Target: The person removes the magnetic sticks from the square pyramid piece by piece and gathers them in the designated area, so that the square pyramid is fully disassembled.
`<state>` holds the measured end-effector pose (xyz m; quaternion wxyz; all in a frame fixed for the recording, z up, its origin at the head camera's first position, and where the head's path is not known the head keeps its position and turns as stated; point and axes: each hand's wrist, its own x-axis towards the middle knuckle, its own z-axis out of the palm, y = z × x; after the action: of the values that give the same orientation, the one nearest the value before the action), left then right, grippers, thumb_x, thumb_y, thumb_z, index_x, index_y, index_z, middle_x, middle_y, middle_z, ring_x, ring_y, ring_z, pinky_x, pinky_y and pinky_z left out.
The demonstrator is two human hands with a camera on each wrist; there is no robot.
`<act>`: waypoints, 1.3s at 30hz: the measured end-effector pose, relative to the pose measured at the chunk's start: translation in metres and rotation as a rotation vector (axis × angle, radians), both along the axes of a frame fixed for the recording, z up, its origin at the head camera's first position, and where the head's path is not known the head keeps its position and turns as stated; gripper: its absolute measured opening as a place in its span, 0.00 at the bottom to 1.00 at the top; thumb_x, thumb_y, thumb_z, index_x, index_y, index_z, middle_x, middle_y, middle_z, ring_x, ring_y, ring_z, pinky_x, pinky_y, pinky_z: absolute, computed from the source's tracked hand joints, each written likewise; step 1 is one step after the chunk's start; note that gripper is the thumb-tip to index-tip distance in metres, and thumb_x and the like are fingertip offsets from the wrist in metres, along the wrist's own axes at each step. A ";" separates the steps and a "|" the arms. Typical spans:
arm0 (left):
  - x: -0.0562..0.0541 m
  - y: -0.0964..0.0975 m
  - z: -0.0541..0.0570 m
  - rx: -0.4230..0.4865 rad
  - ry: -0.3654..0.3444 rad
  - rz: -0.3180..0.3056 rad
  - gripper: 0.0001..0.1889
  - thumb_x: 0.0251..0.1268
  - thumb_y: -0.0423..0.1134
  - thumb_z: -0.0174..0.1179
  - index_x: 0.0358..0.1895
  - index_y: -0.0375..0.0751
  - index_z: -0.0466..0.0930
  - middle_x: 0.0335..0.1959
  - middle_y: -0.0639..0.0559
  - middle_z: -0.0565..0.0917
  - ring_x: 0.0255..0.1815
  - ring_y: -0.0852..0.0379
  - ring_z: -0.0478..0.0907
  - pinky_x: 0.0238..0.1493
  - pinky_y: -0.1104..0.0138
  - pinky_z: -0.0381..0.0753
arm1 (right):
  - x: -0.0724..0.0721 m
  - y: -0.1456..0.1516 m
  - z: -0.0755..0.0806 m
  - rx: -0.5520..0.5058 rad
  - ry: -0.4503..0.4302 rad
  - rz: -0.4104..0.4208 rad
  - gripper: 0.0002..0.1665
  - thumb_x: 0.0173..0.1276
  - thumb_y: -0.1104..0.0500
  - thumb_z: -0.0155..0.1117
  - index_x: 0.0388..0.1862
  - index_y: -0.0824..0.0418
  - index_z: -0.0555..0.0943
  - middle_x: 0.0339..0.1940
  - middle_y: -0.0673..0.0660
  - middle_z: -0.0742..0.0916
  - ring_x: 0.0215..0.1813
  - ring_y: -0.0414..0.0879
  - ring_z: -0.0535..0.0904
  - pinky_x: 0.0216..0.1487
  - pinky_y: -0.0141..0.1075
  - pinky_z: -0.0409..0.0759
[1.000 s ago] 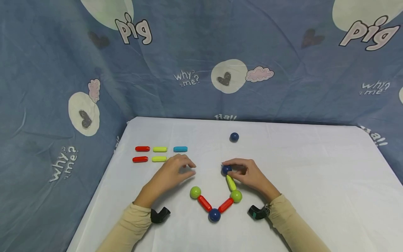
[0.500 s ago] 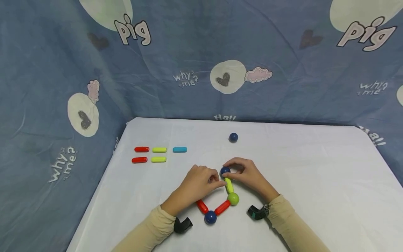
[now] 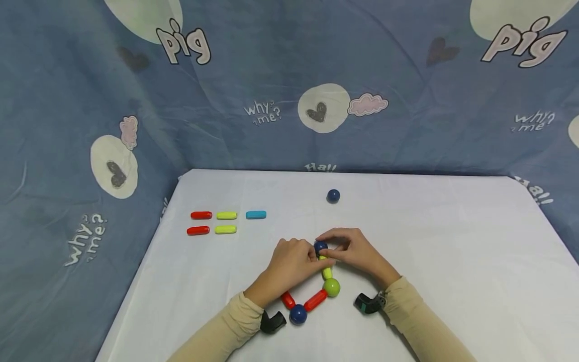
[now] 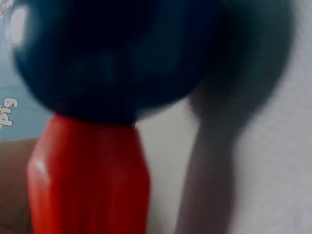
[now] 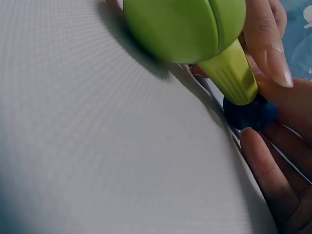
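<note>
Navy ball (image 3: 320,245), one, between 11 and 12 o'clock of the green ball (image 3: 332,287), pinched by the right hand (image 3: 357,250); left hand (image 3: 293,262) at the yellow-green rod (image 3: 327,273), grip indeterminable; joint best pressed straight along the rod.

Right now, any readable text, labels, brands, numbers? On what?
"pig": blue backdrop, twice in head view, once in left wrist view.
"why? me?": backdrop, three times.
"Ha!!": backdrop, twice beside the table; a third, left, too cut off.
Balls, sticks, wrist cameras: nothing legible.
Right wrist view: edge marks unreadable.
</note>
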<state>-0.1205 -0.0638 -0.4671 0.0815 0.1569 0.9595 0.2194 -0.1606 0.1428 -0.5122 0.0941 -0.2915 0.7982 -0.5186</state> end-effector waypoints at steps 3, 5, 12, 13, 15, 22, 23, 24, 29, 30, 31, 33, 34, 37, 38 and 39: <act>0.000 0.000 -0.002 0.026 -0.006 0.006 0.28 0.61 0.68 0.66 0.12 0.54 0.81 0.07 0.64 0.69 0.17 0.63 0.68 0.30 0.66 0.63 | 0.000 0.000 -0.001 -0.006 0.011 0.005 0.18 0.66 0.60 0.75 0.55 0.56 0.87 0.54 0.56 0.91 0.48 0.37 0.86 0.41 0.32 0.87; -0.001 0.000 -0.003 0.066 -0.021 0.008 0.25 0.62 0.65 0.68 0.14 0.53 0.83 0.07 0.64 0.71 0.16 0.63 0.68 0.27 0.68 0.63 | -0.001 -0.001 -0.001 -0.011 0.021 0.008 0.18 0.66 0.61 0.75 0.55 0.57 0.87 0.54 0.57 0.91 0.50 0.38 0.86 0.42 0.32 0.87; -0.001 0.000 -0.003 0.192 -0.097 0.028 0.22 0.63 0.57 0.71 0.15 0.50 0.86 0.08 0.63 0.72 0.14 0.61 0.69 0.21 0.71 0.58 | -0.001 0.000 -0.003 -0.016 0.030 0.005 0.18 0.67 0.61 0.75 0.56 0.56 0.87 0.54 0.56 0.91 0.52 0.37 0.85 0.43 0.31 0.86; -0.001 0.000 -0.004 0.198 -0.104 0.031 0.22 0.63 0.57 0.71 0.15 0.50 0.85 0.09 0.63 0.72 0.14 0.62 0.70 0.21 0.71 0.59 | -0.001 0.000 -0.003 -0.014 0.028 0.003 0.18 0.67 0.60 0.75 0.56 0.56 0.87 0.54 0.55 0.91 0.52 0.36 0.85 0.43 0.31 0.86; -0.002 0.000 -0.004 0.206 -0.117 0.038 0.22 0.63 0.56 0.70 0.15 0.50 0.85 0.09 0.63 0.73 0.15 0.62 0.70 0.21 0.70 0.59 | -0.002 0.000 -0.003 -0.012 0.026 -0.002 0.18 0.67 0.60 0.74 0.56 0.56 0.87 0.54 0.55 0.91 0.52 0.34 0.84 0.42 0.31 0.86; -0.002 -0.002 -0.003 0.235 -0.165 0.056 0.21 0.63 0.56 0.71 0.16 0.49 0.86 0.10 0.62 0.74 0.17 0.60 0.71 0.24 0.69 0.61 | -0.001 0.000 -0.002 -0.010 0.040 -0.011 0.18 0.68 0.60 0.74 0.56 0.57 0.87 0.54 0.56 0.90 0.51 0.33 0.83 0.41 0.31 0.85; -0.003 -0.002 -0.003 0.239 -0.168 0.056 0.21 0.63 0.56 0.71 0.16 0.49 0.86 0.10 0.62 0.74 0.17 0.60 0.71 0.24 0.69 0.62 | -0.001 0.000 -0.002 -0.009 0.040 -0.012 0.18 0.68 0.60 0.74 0.56 0.57 0.87 0.54 0.55 0.90 0.51 0.34 0.83 0.42 0.30 0.84; -0.003 -0.002 -0.004 0.239 -0.172 0.057 0.21 0.63 0.56 0.71 0.16 0.49 0.86 0.09 0.63 0.73 0.17 0.60 0.71 0.25 0.69 0.62 | -0.001 0.000 -0.002 -0.008 0.039 -0.015 0.18 0.68 0.60 0.74 0.56 0.56 0.87 0.54 0.55 0.90 0.52 0.34 0.83 0.42 0.30 0.84; -0.004 -0.002 -0.004 0.252 -0.185 0.053 0.23 0.64 0.56 0.71 0.14 0.48 0.84 0.08 0.63 0.70 0.15 0.62 0.70 0.22 0.71 0.60 | -0.002 0.000 -0.002 -0.002 0.050 -0.028 0.18 0.68 0.59 0.74 0.56 0.55 0.87 0.54 0.54 0.91 0.53 0.37 0.83 0.43 0.29 0.83; -0.004 -0.002 -0.004 0.254 -0.191 0.054 0.23 0.64 0.56 0.70 0.14 0.48 0.84 0.08 0.63 0.70 0.15 0.62 0.69 0.21 0.71 0.59 | -0.002 0.000 -0.002 0.000 0.052 -0.031 0.18 0.68 0.59 0.74 0.56 0.55 0.87 0.54 0.54 0.91 0.54 0.38 0.83 0.44 0.29 0.83; -0.004 -0.002 -0.004 0.260 -0.194 0.055 0.23 0.64 0.55 0.71 0.14 0.48 0.84 0.09 0.63 0.70 0.15 0.62 0.69 0.21 0.71 0.59 | -0.002 0.000 -0.002 0.002 0.051 -0.034 0.18 0.68 0.59 0.74 0.56 0.55 0.87 0.54 0.53 0.90 0.55 0.38 0.83 0.46 0.29 0.83; -0.005 -0.003 -0.003 0.267 -0.202 0.056 0.23 0.64 0.55 0.71 0.14 0.48 0.84 0.09 0.63 0.70 0.15 0.62 0.69 0.21 0.71 0.59 | -0.002 0.000 -0.002 0.007 0.050 -0.038 0.18 0.68 0.59 0.74 0.56 0.55 0.87 0.54 0.53 0.90 0.57 0.39 0.84 0.50 0.30 0.83; -0.005 -0.003 -0.003 0.272 -0.207 0.056 0.23 0.64 0.55 0.71 0.14 0.47 0.84 0.09 0.63 0.70 0.15 0.62 0.69 0.20 0.71 0.59 | -0.002 0.000 -0.003 0.009 0.050 -0.040 0.18 0.68 0.59 0.74 0.56 0.55 0.87 0.54 0.53 0.90 0.58 0.40 0.84 0.52 0.30 0.83; -0.005 -0.004 -0.002 0.281 -0.214 0.056 0.23 0.64 0.55 0.70 0.15 0.48 0.84 0.09 0.63 0.70 0.15 0.62 0.69 0.20 0.71 0.59 | -0.002 0.000 -0.002 0.016 0.052 -0.046 0.18 0.68 0.58 0.74 0.57 0.55 0.87 0.55 0.52 0.90 0.60 0.41 0.84 0.58 0.32 0.82; -0.005 -0.004 -0.002 0.283 -0.217 0.054 0.23 0.64 0.55 0.70 0.15 0.47 0.84 0.09 0.63 0.70 0.15 0.62 0.69 0.20 0.71 0.59 | -0.002 0.000 -0.002 0.017 0.054 -0.047 0.18 0.68 0.58 0.74 0.57 0.55 0.87 0.55 0.52 0.90 0.60 0.41 0.84 0.59 0.32 0.82; -0.005 -0.004 -0.002 0.286 -0.219 0.053 0.23 0.64 0.55 0.70 0.15 0.47 0.84 0.09 0.63 0.70 0.14 0.62 0.68 0.20 0.71 0.59 | -0.001 0.000 -0.002 0.017 0.056 -0.049 0.18 0.68 0.59 0.74 0.57 0.55 0.87 0.55 0.52 0.91 0.60 0.42 0.84 0.60 0.33 0.82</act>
<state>-0.1258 -0.0674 -0.4690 0.1567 0.1168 0.9076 0.3715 -0.1620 0.1428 -0.5143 0.0616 -0.2856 0.8118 -0.5055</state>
